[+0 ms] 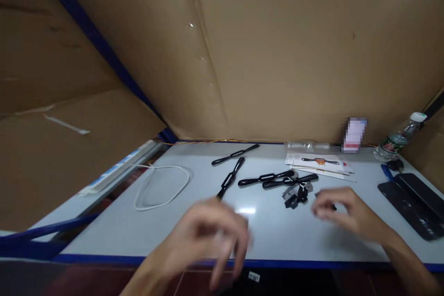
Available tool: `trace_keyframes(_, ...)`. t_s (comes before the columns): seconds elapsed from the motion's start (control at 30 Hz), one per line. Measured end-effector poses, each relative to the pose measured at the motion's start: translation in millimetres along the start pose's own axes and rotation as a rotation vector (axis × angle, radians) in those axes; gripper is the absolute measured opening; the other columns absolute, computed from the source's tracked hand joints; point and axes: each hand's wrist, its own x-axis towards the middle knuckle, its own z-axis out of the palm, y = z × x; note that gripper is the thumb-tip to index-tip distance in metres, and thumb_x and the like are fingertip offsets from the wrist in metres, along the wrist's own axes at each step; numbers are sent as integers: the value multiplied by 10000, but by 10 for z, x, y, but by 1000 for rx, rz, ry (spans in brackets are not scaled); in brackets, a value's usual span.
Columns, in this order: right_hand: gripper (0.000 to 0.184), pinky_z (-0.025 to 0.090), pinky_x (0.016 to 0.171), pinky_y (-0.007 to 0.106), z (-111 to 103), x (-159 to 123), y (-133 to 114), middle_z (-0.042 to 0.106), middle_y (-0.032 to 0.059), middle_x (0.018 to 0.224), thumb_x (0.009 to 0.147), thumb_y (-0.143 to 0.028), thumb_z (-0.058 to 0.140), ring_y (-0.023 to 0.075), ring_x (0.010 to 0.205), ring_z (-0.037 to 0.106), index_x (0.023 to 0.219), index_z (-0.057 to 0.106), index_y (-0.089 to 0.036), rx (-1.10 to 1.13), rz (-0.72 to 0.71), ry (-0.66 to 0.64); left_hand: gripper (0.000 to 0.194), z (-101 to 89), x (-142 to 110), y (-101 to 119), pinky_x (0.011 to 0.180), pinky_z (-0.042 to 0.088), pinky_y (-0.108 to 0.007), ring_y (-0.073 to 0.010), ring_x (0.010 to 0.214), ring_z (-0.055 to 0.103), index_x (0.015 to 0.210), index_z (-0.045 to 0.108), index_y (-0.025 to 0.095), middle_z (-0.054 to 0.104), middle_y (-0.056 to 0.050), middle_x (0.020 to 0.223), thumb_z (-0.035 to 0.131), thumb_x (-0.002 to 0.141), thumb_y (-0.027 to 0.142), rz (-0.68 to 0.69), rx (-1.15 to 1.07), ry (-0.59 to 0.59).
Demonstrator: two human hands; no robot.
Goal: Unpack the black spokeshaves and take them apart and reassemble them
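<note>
My left hand (211, 236) hovers blurred over the near edge of the white table (138, 226), fingers loosely curled; I cannot tell whether it holds anything. My right hand (342, 212) is low over the table, fingers pinched around a small dark piece that barely shows at its fingertips. Just left of it lies a cluster of small black and metal parts (296, 196). Several black watch straps lie further back: one (231, 178) points toward my left hand, two (265, 178) (289, 181) lie side by side, another (236, 154) is at the rear.
A white cable (161, 187) loops at the left. Printed leaflets (317, 163) lie at the back right, a plastic bottle (398, 138) in the far right corner, and a dark phone or tray (412, 203) at the right edge. Cardboard walls surround the table.
</note>
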Motion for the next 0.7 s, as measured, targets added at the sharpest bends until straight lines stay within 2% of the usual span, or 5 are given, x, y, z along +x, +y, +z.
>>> trace_keyframes(0.07, 201, 457, 739, 316, -164, 391, 266, 733, 41, 871, 978, -286, 562, 196, 802, 649, 912, 734, -206, -302, 55, 143, 266, -18, 462, -266, 672, 546, -321, -175, 713, 674, 1108, 717, 246, 735, -33, 838, 511, 1003, 376, -38, 151, -97)
trace_keyframes(0.2, 139, 448, 771, 315, -286, 819, 767, 730, 60, 915, 873, -140, 636, 218, 844, 658, 958, 734, -188, -636, 152, 39, 384, 150, 1036, -870, 856, 537, -397, -253, 996, 661, 1262, 625, 207, 700, -105, 1127, 644, 909, 358, -12, 645, -147)
trace_keyframes(0.37, 163, 443, 862, 354, -229, 686, 1021, 670, 95, 1101, 847, -130, 681, 264, 1037, 606, 987, 724, -203, -694, 150, -31, 417, 372, 984, -1264, 923, 490, -459, -296, 1063, 576, 1238, 627, 210, 633, -108, 1136, 651, 924, 483, 22, 760, -121)
trace_keyframes(0.6, 143, 460, 885, 349, 46, 693, 1008, 655, 73, 1029, 948, -135, 605, 221, 1001, 584, 1036, 698, -199, -573, 23, 65, 349, 499, 889, -1319, 904, 471, -468, -300, 1066, 547, 1290, 592, 221, 622, -98, 1150, 569, 994, 403, 101, 830, -102)
trace_keyframes(0.7, 134, 458, 868, 353, 47, 688, 943, 660, 81, 1033, 959, -150, 577, 228, 1002, 590, 1016, 691, -190, -632, 63, 100, 355, 513, 876, -1355, 898, 475, -468, -291, 1036, 550, 1323, 565, 211, 618, -100, 1144, 551, 1002, 362, 91, 825, -88)
